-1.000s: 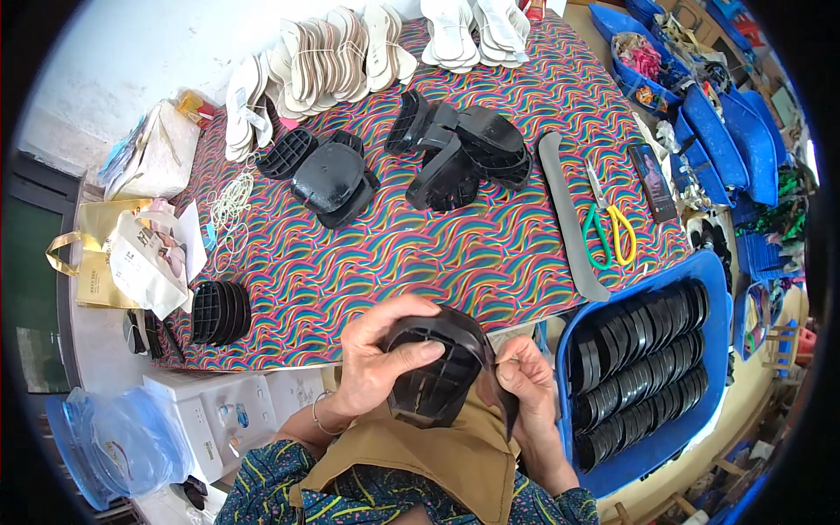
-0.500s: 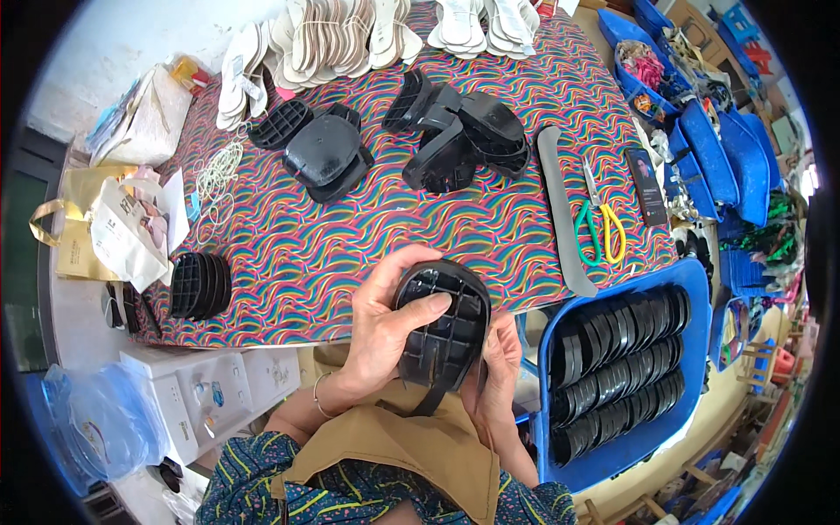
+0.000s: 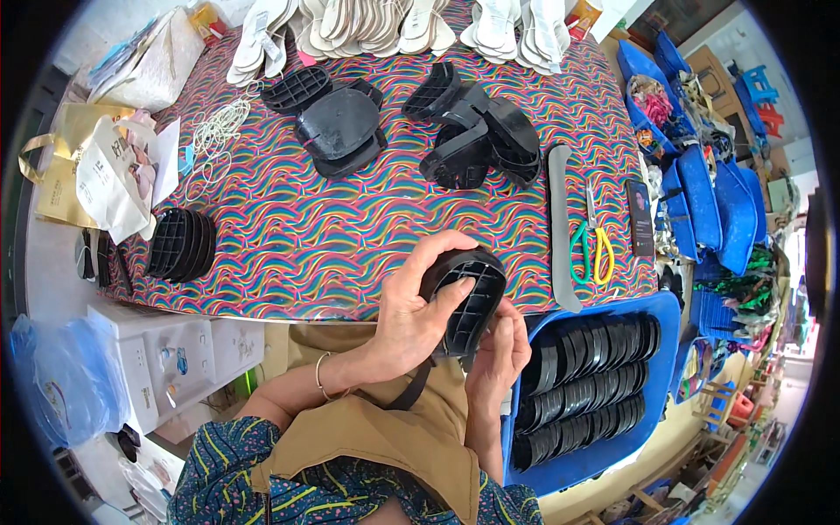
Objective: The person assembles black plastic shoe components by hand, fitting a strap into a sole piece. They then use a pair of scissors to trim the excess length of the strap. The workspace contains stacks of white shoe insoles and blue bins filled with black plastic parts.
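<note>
Black gridded plastic block (image 3: 479, 306), clamped by left hand (image 3: 411, 319), might be dropped if gripped unevenly; right hand's (image 3: 497, 360) hold cannot be told.

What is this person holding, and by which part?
A black gridded piece: the left hand grips its left side, thumb over the grid. The right hand is at its lower right edge; its exact grip is hidden.

this looks to me like a small shoe workshop: bundles of pale insoles (image 3: 363, 24) and scissors (image 3: 591, 210) on the patterned tabletop (image 3: 297, 245), rows of black moulded pieces (image 3: 579, 391) in a blue tub (image 3: 663, 367) beside it, more blue tubs (image 3: 733, 214) beyond.
</note>
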`<state>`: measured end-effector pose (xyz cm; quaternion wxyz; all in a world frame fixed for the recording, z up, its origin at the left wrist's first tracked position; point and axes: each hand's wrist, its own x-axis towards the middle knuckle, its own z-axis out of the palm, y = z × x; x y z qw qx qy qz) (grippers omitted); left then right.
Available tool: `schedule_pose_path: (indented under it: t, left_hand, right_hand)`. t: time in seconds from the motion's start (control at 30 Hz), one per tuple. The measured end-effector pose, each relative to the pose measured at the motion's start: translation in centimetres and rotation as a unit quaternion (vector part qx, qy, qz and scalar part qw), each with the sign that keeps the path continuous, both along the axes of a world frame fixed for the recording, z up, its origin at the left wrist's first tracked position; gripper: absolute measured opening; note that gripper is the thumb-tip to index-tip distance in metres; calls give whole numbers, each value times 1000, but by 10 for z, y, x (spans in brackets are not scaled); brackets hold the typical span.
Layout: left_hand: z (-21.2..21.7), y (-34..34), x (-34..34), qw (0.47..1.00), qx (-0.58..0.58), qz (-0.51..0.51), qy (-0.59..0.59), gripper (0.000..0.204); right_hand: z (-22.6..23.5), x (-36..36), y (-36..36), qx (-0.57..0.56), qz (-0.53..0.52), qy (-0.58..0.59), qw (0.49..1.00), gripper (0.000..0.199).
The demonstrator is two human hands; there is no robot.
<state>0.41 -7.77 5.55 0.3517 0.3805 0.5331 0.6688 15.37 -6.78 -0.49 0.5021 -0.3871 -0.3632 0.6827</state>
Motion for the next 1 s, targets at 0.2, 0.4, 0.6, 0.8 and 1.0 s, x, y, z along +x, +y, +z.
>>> schedule_pose_path:
  t: [0.2, 0.4, 0.6, 0.8, 1.0]
  left_hand:
    - [-3, 6, -1, 1000, -1, 9, -1, 38]
    - [-8, 7, -9, 999, -33, -10, -18, 39]
    - [-7, 0, -12, 995, -61, -63, -53, 40]
    - [-2, 11, -8, 990, -65, -22, -120, 41]
    - [-11, 10, -6, 989, -82, -14, -122, 42]
  right_hand:
    - [22, 9, -8, 24, 133, -225, 965, 45]
    - [16, 25, -1, 100, 186, -346, 914, 44]
    - [2, 30, 23, 395, 39, -558, 729, 48]
    - [8, 23, -11, 292, 84, -540, 785, 35]
    - [16, 19, -20, 159, 126, -450, 870, 21]
